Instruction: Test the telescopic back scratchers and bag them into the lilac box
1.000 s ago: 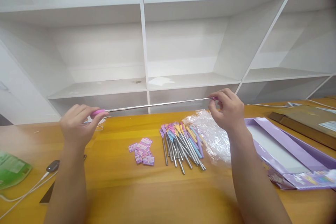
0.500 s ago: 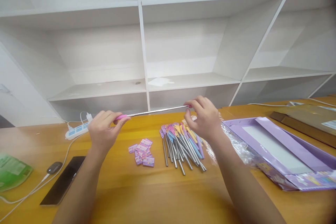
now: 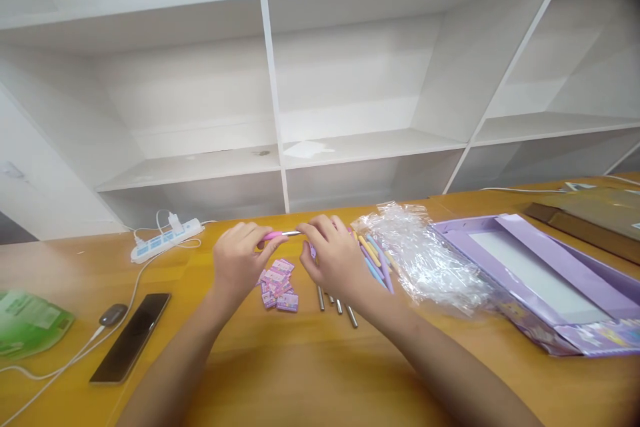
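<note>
Between my hands, above the table, is a telescopic back scratcher (image 3: 289,233) with a pink grip and a silver rod. My left hand (image 3: 236,257) is closed on its pink grip. My right hand (image 3: 331,257) pinches the other end, and its fingers hide the scratcher's head. Below my right hand lies a pile of back scratchers (image 3: 352,315); steel rods and yellow, blue and purple grips stick out on either side of that hand. Small pink-and-purple printed cards (image 3: 278,278) are heaped on the table under the held scratcher.
Crumpled clear plastic wrap (image 3: 425,260) and an open purple box (image 3: 545,280) lie to the right, a flat brown carton (image 3: 595,220) behind. On the left are a power strip (image 3: 167,240), a black phone (image 3: 131,339), cables and a green pouch (image 3: 33,325). White shelves (image 3: 350,87) rise behind.
My hands have come together and lowered slightly, and the scratcher's long rod has slid in to a short length. My right hand now covers much of the pile.
</note>
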### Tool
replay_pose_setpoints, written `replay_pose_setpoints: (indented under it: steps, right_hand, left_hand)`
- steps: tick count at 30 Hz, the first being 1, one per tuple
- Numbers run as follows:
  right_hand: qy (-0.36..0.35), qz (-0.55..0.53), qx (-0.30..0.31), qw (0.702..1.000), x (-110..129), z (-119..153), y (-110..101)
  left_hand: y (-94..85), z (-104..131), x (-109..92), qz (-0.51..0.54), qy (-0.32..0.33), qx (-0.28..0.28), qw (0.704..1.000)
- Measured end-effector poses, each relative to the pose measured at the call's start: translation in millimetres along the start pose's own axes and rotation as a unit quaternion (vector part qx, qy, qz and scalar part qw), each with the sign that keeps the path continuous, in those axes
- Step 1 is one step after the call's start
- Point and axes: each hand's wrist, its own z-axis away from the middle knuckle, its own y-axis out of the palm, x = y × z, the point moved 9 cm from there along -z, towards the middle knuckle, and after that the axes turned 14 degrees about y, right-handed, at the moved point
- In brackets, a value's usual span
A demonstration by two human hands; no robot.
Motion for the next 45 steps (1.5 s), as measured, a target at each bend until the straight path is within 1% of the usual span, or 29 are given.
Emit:
replay_pose_setpoints:
  steps: [1,3,6,8,10,12,16,19,23,27,30,32,34,39,45]
  right_hand:
    - [-0.007,0.013,0.022,1.000,-2,-2,3]
    - [0.004,0.018,0.063,0.998,-12,-7,6]
    - [0.034,0.008,0.141,0.989,-26,-13,8]
    - [0.016,0.004,0.193,0.981,-27,-12,9]
    - [-0.016,-0.004,0.214,0.977,-25,-11,6]
    - [-0.038,-0.008,0.200,0.979,-24,-12,0]
    - [-0.082,-0.008,0.160,0.984,-22,-12,-6]
    - [-0.112,-0.011,0.146,0.983,-18,-12,-8]
    - [-0.132,-0.020,0.091,0.987,-14,-14,-17]
    - [-0.151,-0.018,0.041,0.987,-10,-14,-26]
    - [-0.158,-0.013,0.010,0.987,-8,-14,-30]
    - [-0.160,-0.010,0.002,0.987,-7,-14,-31]
    - [-0.159,-0.004,0.003,0.987,-6,-13,-30]
    - [-0.136,0.011,0.024,0.990,-9,-15,-26]
    - [-0.136,0.015,-0.005,0.991,-10,-19,-36]
  left_hand:
    - [0.0,0,5,0.006,-0.001,0.011,1.000]
    - [2.4,1,15,0.021,-0.020,0.044,0.999]
    - [8.1,7,30,0.053,-0.080,0.091,0.991]
    - [10.3,10,37,0.069,-0.112,0.114,0.985]
    - [10.2,11,38,0.071,-0.118,0.128,0.982]
    - [9.4,9,35,0.068,-0.092,0.138,0.984]
    - [3.3,1,17,0.047,0.013,0.135,0.990]
    - [-2.4,-4,7,0.010,0.070,0.139,0.988]
    - [-8.8,-9,0,-0.008,0.109,0.148,0.983]
    - [-13.1,-10,-8,-0.044,0.145,0.132,0.980]
    - [-14.4,-10,-14,-0.069,0.162,0.113,0.978]
    - [-15.4,-9,-17,-0.071,0.169,0.101,0.978]
    - [-17.0,-9,-17,-0.070,0.167,0.089,0.979]
    - [-20.2,-11,-13,-0.054,0.139,0.073,0.986]
    - [-21.6,-12,-15,-0.053,0.153,0.047,0.986]
